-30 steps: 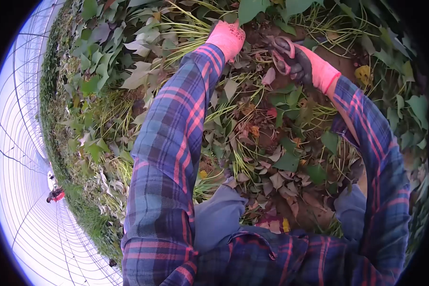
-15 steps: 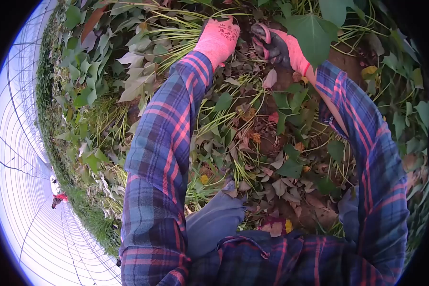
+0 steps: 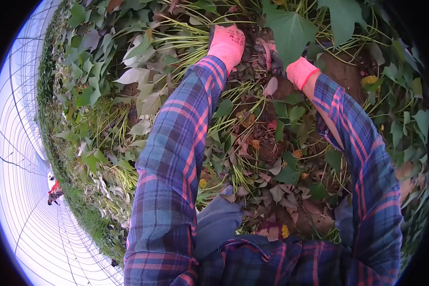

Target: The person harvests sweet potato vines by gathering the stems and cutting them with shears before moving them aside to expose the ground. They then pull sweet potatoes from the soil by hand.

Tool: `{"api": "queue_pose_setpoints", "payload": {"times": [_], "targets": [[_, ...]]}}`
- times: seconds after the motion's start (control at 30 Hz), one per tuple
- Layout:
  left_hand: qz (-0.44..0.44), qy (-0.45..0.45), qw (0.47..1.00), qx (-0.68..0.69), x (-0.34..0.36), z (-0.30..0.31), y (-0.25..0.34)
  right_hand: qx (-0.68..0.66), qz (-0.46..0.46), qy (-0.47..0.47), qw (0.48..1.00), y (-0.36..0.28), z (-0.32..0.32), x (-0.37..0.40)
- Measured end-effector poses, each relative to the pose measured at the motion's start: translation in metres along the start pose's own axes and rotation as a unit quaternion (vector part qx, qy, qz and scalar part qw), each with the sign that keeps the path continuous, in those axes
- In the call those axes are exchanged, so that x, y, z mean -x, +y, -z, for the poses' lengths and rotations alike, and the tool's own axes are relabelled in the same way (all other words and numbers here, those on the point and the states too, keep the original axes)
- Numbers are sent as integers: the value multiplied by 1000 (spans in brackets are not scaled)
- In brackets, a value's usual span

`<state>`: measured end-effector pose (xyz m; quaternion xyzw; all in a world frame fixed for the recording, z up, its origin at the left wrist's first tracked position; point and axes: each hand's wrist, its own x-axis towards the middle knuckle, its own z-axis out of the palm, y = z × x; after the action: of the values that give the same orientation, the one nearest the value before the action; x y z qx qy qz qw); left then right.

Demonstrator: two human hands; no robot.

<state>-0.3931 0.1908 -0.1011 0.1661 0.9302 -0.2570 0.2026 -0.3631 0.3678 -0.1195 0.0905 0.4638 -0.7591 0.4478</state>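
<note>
My left hand [image 3: 228,45], in a pink glove with dark printing on its back, is closed around a bundle of long yellow-green vine stems [image 3: 183,42] that fan out to the left. Just to its right is my right hand [image 3: 298,72], in a pink glove with a grey palm side. A broad green leaf [image 3: 291,35] hangs in front of it and hides its middle. The fingers show curled beside the leaf, low among the stems. What they hold, if anything, I cannot make out.
Leafy vines cover the ground, with dry fallen leaves [image 3: 279,193] and bare brown soil [image 3: 343,76] between them. More cut-looking stems [image 3: 243,102] lie below my hands. At far left, a person in red [image 3: 55,188] is in the hooped plastic tunnel [image 3: 14,190].
My left hand has shifted slightly right and down with the stems. My right hand has turned and slid behind the broad leaf, which covers more of it now.
</note>
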Motion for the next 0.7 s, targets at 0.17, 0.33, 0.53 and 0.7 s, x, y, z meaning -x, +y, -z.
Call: {"api": "queue_pose_setpoints", "payload": {"times": [0.17,0.33,0.53,0.7], "targets": [[43,184,978,88,52,4,-23,-18,80,49,995,-16,11,22],[16,332,936,119,113,-2,-63,-63,160,166,971,-43,59,49],[46,179,831,525,144,6,-93,-86,176,104,975,-33,81,65],[53,264,896,353,140,-13,-78,-77,123,-16,989,-6,131,62]]}}
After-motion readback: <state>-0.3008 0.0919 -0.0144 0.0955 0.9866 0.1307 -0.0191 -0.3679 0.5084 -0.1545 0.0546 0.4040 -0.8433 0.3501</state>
